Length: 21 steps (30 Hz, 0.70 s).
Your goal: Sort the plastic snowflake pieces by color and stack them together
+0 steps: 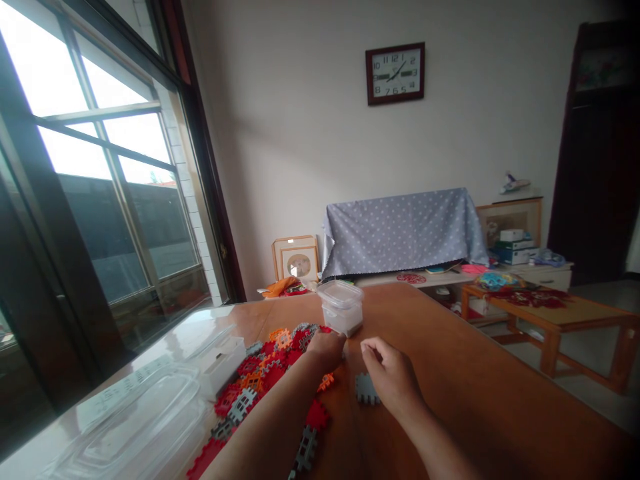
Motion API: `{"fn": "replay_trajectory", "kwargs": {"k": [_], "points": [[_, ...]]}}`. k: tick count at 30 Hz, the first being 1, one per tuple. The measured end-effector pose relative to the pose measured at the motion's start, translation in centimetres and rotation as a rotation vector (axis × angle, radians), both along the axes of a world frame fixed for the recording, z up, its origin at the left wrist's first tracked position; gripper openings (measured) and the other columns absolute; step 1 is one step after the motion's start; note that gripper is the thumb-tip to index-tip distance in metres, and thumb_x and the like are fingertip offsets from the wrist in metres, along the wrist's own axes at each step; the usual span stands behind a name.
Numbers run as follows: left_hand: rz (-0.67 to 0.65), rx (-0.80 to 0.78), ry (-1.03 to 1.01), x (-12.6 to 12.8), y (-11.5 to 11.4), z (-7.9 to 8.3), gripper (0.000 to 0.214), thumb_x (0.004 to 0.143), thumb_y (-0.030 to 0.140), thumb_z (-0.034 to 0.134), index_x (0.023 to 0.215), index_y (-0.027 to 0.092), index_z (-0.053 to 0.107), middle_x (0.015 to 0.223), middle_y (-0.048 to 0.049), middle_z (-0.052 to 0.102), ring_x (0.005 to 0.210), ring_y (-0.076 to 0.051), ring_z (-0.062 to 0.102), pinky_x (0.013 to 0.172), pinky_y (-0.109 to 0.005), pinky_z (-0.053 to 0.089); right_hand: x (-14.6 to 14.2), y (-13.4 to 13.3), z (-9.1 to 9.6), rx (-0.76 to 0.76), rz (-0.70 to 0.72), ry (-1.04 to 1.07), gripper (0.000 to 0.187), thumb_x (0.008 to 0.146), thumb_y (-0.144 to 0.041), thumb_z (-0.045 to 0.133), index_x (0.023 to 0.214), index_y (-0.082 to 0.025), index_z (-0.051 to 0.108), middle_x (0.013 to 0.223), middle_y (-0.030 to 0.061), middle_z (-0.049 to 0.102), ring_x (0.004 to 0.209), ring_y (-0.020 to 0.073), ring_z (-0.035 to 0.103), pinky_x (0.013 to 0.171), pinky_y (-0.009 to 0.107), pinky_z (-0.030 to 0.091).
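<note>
A heap of red, orange and grey interlocking plastic tiles [267, 373] lies on the wooden table [475, 400]. My left hand [326, 349] rests curled on the far end of the heap, just in front of a small clear lidded tub [341, 307]. My right hand [391, 377] hovers beside it with fingers bent together in a loose pinch. A grey tile [364, 389] lies directly under my right hand. What either hand grips is hidden by the fingers.
Clear plastic containers [150, 420] and a white box [220, 363] stand at the table's left edge by the window. A low wooden table [550, 310] with clutter stands to the right. A dotted cloth [400, 230] covers furniture at the back wall.
</note>
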<state>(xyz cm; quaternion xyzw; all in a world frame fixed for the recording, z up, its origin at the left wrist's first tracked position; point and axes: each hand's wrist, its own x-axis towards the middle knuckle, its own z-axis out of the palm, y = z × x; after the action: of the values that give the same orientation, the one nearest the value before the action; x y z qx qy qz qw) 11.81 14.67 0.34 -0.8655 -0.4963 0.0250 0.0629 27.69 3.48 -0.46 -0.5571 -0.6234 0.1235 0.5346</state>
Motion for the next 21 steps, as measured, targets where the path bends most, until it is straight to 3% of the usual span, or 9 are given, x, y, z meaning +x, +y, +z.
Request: {"fn": "replay_trajectory", "kwargs": {"k": [8,11,15,21], "points": [[0.092,0.020,-0.283,-2.3,-1.2,0.8,0.026,0.089,0.020,0.051,0.112,0.024,0.062,0.109,-0.0098,0.073,0.106,-0.026,0.068,0.095,-0.037,0.047,0.1,-0.1,0.3,0.018,-0.002,-0.015,0.031,0.095,-0.042,0.046,0.083,-0.024,0.068,0.072,0.0025,0.072,0.065,0.0192,0.063,0.060,0.025,0.042],[0.135,0.026,-0.420,-4.3,-2.0,1.9,0.021,0.093,0.026,0.047,0.108,0.025,0.062,0.104,-0.0064,0.073,0.099,-0.022,0.068,0.084,-0.030,0.048,0.1,0.0,0.2,0.021,-0.001,-0.012,0.033,0.095,-0.044,0.046,0.083,-0.024,0.069,0.070,0.0023,0.071,0.065,0.0194,0.063,0.060,0.024,0.042],[0.200,0.018,-0.567,-7.4,-3.1,3.0,0.018,0.088,0.022,0.052,0.101,0.022,0.063,0.090,-0.0014,0.073,0.083,-0.017,0.066,0.071,-0.023,0.047,0.2,0.0,0.0,0.002,0.011,-0.017,0.033,0.095,-0.046,0.045,0.085,-0.024,0.069,0.069,0.0023,0.070,0.064,0.0197,0.063,0.059,0.025,0.041],[0.312,0.046,-0.665,-11.2,-4.1,3.0,0.015,0.087,0.022,0.052,0.091,0.018,0.066,0.076,0.0002,0.071,0.070,-0.014,0.063,0.062,-0.021,0.044,0.3,-0.4,0.1,-0.016,0.039,-0.044,0.031,0.095,-0.044,0.046,0.082,-0.024,0.067,0.066,0.0006,0.067,0.065,0.0194,0.062,0.061,0.025,0.041]]}}
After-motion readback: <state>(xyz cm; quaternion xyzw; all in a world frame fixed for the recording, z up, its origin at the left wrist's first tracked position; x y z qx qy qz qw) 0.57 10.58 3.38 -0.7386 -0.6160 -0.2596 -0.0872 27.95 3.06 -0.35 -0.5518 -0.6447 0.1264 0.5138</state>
